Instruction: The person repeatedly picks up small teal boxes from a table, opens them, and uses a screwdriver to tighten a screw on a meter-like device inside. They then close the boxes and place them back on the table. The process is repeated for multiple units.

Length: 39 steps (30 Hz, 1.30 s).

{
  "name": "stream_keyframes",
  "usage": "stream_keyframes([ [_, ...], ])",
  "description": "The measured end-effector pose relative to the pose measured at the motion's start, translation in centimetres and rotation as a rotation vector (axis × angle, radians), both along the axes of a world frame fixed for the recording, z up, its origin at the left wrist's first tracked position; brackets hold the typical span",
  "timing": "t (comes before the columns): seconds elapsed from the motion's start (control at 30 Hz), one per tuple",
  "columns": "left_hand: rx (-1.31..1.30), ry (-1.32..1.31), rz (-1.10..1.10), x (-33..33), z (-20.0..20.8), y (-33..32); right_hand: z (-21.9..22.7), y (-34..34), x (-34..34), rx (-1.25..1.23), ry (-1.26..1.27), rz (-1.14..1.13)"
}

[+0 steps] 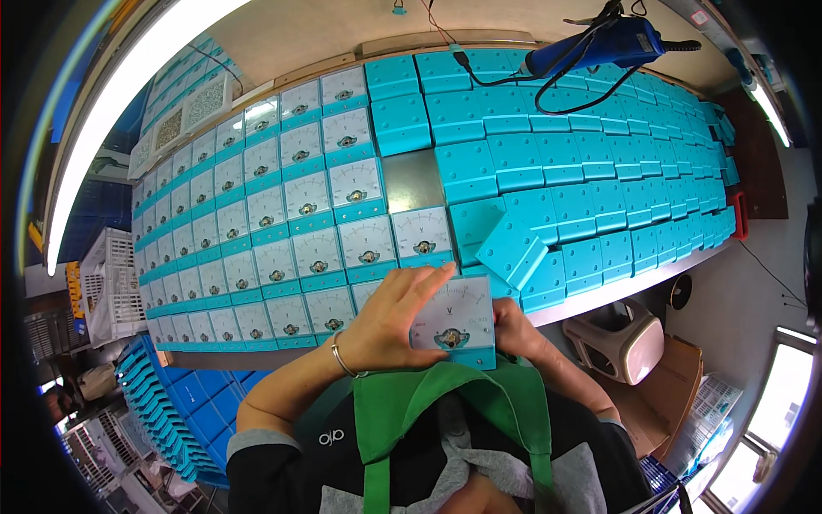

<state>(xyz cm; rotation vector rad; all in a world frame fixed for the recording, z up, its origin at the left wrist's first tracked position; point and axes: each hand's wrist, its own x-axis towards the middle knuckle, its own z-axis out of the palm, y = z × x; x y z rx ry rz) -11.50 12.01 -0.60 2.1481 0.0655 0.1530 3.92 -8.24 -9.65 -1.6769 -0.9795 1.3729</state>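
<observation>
Close to my body I hold a panel voltmeter (463, 308) with a white dial, a small coil movement in its lower middle and a turquoise base. My left hand (390, 319) grips it along the left side, thumb low and fingers stretched over the top edge. At its right edge, the curled fingers of my right hand (516, 331) hold on, partly hidden behind the meter. Rows of like meters (307, 196) lie dial up on the left of the bench. Turquoise cases (559, 160) with round dimples fill the right; one tilted case (512, 250) rests on others near my right hand.
A blue electric screwdriver (595, 49) with a looping black cable hangs over the far cases. Trays of small parts (169, 128) stand at the far left. A bare metal patch of bench (411, 182) shows between meters and cases. Right of the bench is a plastic stool (629, 343).
</observation>
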Motion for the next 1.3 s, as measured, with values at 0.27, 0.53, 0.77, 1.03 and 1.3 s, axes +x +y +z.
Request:
stream_keyframes([
  [0.27,0.025,-0.041,-0.022,-0.4,0.7,-0.7,3.5,0.6,-1.5,0.127,0.599,-0.085],
  [0.53,0.008,-0.041,-0.051,-0.5,0.7,-1.0,2.9,-0.2,-1.7,0.164,0.586,-0.083],
  [0.77,0.026,-0.036,-0.072,-0.6,0.7,-1.2,3.0,-0.5,-2.1,0.235,0.636,-0.110],
  [1.03,0.030,-0.025,-0.086,-0.5,0.7,-1.3,2.2,-1.0,-2.4,0.199,0.698,-0.140],
  [1.3,0.034,-0.023,-0.091,-0.4,0.7,-1.2,2.2,-1.0,-2.3,0.221,0.707,-0.128],
])
